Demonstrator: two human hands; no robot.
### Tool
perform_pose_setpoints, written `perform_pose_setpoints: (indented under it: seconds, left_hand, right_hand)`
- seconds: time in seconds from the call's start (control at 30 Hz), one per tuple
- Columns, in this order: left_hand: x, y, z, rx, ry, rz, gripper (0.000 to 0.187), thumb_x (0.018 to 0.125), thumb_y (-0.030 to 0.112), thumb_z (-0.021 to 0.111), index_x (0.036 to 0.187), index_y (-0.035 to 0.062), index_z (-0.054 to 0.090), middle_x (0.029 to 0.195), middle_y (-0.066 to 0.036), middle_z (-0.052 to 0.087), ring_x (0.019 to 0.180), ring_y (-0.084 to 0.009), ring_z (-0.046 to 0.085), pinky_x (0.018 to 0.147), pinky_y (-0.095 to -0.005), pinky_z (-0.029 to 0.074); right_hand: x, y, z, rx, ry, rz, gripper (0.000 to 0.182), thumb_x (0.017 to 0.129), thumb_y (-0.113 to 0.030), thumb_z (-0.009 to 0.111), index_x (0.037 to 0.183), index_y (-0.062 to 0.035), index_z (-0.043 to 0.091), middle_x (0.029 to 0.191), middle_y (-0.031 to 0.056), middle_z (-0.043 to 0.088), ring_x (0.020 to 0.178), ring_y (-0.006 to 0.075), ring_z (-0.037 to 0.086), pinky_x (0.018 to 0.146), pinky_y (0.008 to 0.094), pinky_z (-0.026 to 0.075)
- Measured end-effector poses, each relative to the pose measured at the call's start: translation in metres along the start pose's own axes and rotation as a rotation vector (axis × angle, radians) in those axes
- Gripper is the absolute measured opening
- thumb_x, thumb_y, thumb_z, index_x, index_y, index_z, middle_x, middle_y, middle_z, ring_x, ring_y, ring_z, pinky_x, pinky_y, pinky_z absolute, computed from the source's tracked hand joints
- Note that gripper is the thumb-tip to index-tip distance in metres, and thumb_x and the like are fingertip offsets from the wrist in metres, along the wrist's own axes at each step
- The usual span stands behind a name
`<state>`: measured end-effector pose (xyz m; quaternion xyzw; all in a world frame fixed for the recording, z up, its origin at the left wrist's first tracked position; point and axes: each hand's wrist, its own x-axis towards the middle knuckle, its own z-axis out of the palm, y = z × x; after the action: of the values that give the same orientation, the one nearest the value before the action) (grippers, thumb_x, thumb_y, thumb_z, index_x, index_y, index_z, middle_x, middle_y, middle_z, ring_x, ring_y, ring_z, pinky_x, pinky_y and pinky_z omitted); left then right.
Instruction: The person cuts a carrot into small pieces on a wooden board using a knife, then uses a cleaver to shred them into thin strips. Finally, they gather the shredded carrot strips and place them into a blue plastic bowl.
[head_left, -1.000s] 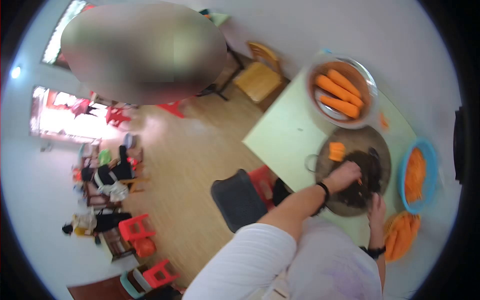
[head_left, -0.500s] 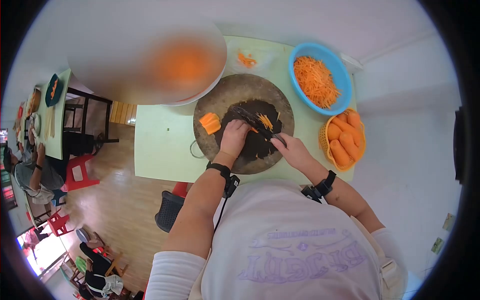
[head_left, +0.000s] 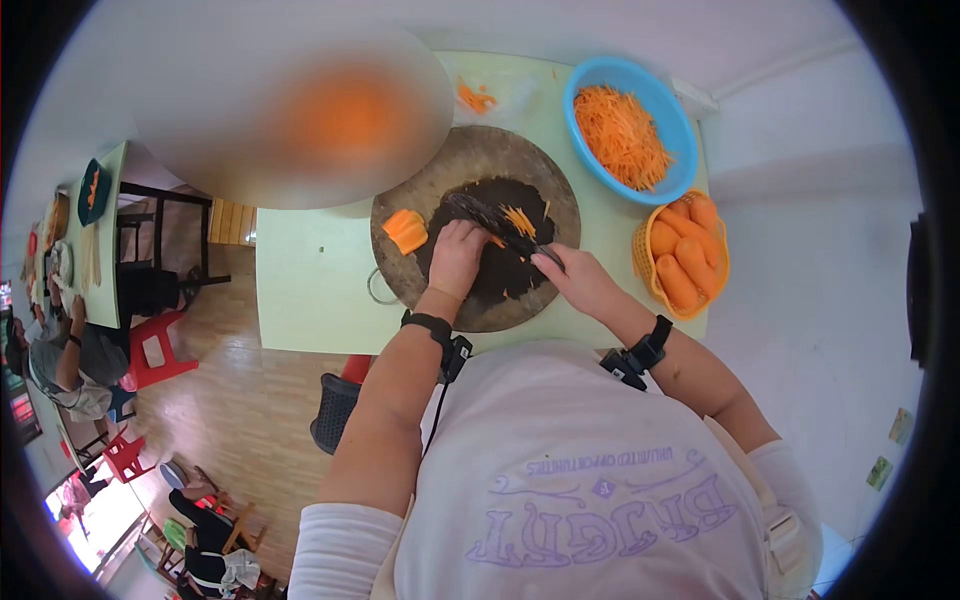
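Observation:
A round wooden chopping board point(head_left: 540, 170) with a dark, wet middle lies under both hands. My right hand point(head_left: 582, 283) is closed round the handle of a dark-bladed kitchen knife point(head_left: 490, 215), whose blade slants up and left across the board. Against the blade's near side, my left hand point(head_left: 456, 262) has its fingers curled down on a small carrot piece point(head_left: 497, 241), mostly hidden by them. Thin carrot strips point(head_left: 518, 221) lie just beyond the blade. At the board's left sits a stack of thick orange carrot pieces point(head_left: 405, 231).
Carrot shreds fill a blue basin point(head_left: 688, 140) at the back right. Below it, a yellow basket point(head_left: 640, 245) holds whole peeled carrots. A large blurred bowl point(head_left: 220, 130) overhangs the back left. Carrot scraps point(head_left: 476, 97) lie behind the board. Other people sit at far left.
The view has shifted slightly, so the table sits a little higher and further left. Both hands keep their places at the knife and carrot piece.

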<state>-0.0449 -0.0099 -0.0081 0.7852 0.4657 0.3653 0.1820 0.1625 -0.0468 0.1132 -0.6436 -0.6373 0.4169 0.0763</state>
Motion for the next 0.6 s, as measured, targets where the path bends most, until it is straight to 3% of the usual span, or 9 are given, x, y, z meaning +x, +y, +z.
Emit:
perform_pose_setpoints:
  seconds: [0.07,0.13,0.37,0.43,0.57,0.6]
  left_hand:
    - [0.0,-0.001,0.001,-0.01,-0.005,0.001,0.009,0.074,0.005,0.066,0.082,0.0077,0.066,0.086,-0.006,0.061,0.088,-0.0263,0.059,0.079,-0.0379,0.047]
    - [0.0,-0.001,0.0,-0.003,-0.001,0.001,0.01,0.073,0.005,0.066,0.083,0.0076,0.067,0.086,-0.006,0.061,0.087,-0.0264,0.059,0.079,-0.0378,0.048]
    - [0.002,0.002,0.0,0.01,0.025,0.011,0.011,0.073,0.004,0.07,0.082,0.0078,0.067,0.087,-0.007,0.063,0.085,-0.028,0.061,0.075,-0.0375,0.05]
    - [0.002,0.001,-0.001,-0.005,0.056,0.014,0.011,0.073,0.004,0.07,0.083,0.0079,0.067,0.087,-0.006,0.064,0.086,-0.0277,0.062,0.076,-0.0374,0.051]
    - [0.001,0.002,-0.001,-0.026,0.043,-0.005,0.011,0.073,0.004,0.07,0.083,0.0071,0.067,0.088,-0.006,0.065,0.087,-0.0276,0.062,0.077,-0.0374,0.052]
    - [0.001,0.002,0.0,-0.02,0.038,-0.017,0.01,0.074,0.003,0.07,0.083,0.0067,0.067,0.088,-0.006,0.065,0.086,-0.0276,0.062,0.077,-0.0374,0.052]
  right_hand:
    - [0.0,0.0,0.001,0.003,-0.02,0.026,0.037,0.099,-0.034,0.055,0.104,0.002,0.061,0.077,0.0194,0.062,0.07,0.0322,0.059,0.067,0.0391,0.047]
    - [0.001,0.003,0.004,0.047,-0.007,0.014,0.045,0.099,-0.042,0.051,0.1,0.001,0.061,0.085,0.0229,0.065,0.084,0.0409,0.062,0.074,0.0445,0.049]
    - [0.012,0.005,0.018,0.025,0.038,0.027,0.044,0.098,-0.043,0.053,0.099,0.0,0.062,0.083,0.0199,0.067,0.08,0.0376,0.065,0.073,0.0433,0.049]
    - [0.014,0.005,0.012,0.117,0.016,0.035,0.04,0.099,-0.037,0.054,0.105,0.0012,0.062,0.08,0.0189,0.063,0.073,0.0304,0.062,0.07,0.0377,0.048]
    - [0.002,0.0,0.008,0.11,0.072,0.063,0.039,0.099,-0.037,0.054,0.107,0.0004,0.063,0.08,0.0185,0.064,0.073,0.0299,0.062,0.071,0.038,0.049]
    - [0.001,0.002,0.009,0.086,0.043,0.045,0.042,0.099,-0.041,0.052,0.103,-0.0008,0.063,0.082,0.0193,0.065,0.078,0.0346,0.063,0.072,0.0415,0.049]
